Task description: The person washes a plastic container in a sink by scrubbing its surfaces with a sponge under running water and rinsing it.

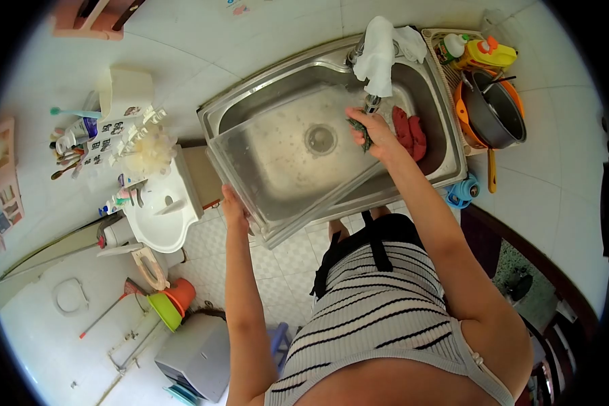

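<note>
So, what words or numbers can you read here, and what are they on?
None reads clearly.
White wall rack: black marks, too small to read.
Purple-and-white tube: print too blurred.
Yellow bottle: label unreadable.
White-capped bottle: label too blurred.
Clear plastic bin: no lettering that I can see.

Pale tiled walls (183, 34) surround a floor (267, 274) of light patterned tiles. At left are a white basin (157, 229) and a pink shelf (88, 26); at right, a dark sill borders speckled flooring (506, 269). The light is soft.
</note>
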A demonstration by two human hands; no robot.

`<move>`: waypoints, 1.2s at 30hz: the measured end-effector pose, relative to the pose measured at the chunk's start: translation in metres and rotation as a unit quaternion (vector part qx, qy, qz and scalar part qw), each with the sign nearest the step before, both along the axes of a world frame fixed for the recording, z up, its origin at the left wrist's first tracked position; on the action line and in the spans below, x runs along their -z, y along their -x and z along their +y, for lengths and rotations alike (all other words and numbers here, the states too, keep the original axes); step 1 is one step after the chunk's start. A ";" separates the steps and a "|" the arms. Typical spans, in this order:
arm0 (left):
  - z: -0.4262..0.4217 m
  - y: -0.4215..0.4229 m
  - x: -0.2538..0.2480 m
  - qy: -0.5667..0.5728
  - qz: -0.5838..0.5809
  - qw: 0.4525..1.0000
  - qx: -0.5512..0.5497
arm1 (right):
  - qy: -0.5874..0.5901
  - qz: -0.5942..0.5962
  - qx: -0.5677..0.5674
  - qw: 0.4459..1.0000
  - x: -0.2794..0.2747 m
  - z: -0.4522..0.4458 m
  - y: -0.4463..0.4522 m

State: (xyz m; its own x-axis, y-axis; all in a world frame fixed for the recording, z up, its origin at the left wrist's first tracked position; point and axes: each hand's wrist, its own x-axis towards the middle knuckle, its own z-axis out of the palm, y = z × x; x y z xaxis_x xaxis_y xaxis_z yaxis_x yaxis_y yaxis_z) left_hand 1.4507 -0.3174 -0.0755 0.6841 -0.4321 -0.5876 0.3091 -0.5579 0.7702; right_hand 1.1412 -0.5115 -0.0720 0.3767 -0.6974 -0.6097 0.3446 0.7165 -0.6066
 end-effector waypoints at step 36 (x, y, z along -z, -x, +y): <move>-0.083 0.010 0.089 -0.050 0.324 0.918 0.222 | 0.120 0.248 0.074 0.958 0.112 0.044 0.160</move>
State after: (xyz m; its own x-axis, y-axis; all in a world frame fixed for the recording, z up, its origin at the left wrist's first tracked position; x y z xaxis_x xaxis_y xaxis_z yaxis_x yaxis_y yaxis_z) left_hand 1.4403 -0.4000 -0.1641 -0.0534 -0.5050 -0.8615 0.4087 -0.7982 0.4426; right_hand 0.9810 -0.4680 -0.1845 -0.0322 -0.8634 -0.5034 0.0573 0.5013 -0.8634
